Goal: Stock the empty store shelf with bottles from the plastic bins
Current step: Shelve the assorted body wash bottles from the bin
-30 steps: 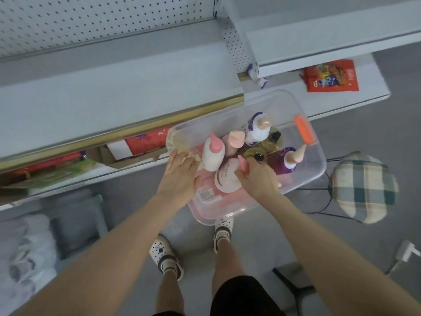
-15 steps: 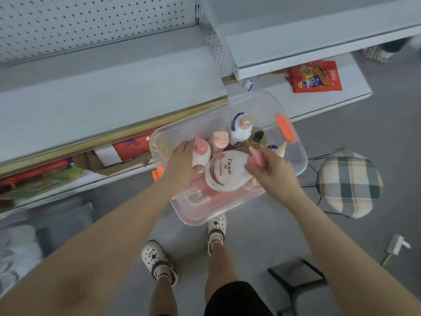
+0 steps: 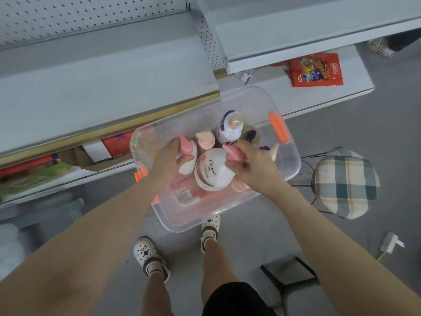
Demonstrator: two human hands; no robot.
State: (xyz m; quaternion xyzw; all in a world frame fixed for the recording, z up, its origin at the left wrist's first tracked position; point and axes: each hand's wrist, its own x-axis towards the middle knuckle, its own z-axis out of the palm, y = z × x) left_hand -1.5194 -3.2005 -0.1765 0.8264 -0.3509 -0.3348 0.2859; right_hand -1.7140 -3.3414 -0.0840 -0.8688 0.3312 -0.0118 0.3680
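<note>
A clear plastic bin [image 3: 289, 176] with orange latches stands in front of the shelving and holds several pump bottles. My right hand [image 3: 252, 167] grips a white Dove bottle [image 3: 211, 172] by its pink pump, lifted and tilted above the others. My left hand [image 3: 168, 160] is closed around a second white bottle with a pink pump [image 3: 188, 153] beside it. A white and purple bottle [image 3: 230, 128] stands behind them in the bin. The empty grey shelf [image 3: 102, 80] lies just beyond the bin, with a gold front strip.
A red snack packet [image 3: 315, 70] lies on the lower right shelf. Cardboard and red packs fill the low shelf at left. A plaid stool [image 3: 345, 182] stands right of the bin, a white plug [image 3: 390, 244] and a dark frame on the floor.
Both hands closed on bottles in the bin. The Dove bottle came up out of the pile and tipped so its label shows; the left bottle rose a little.
</note>
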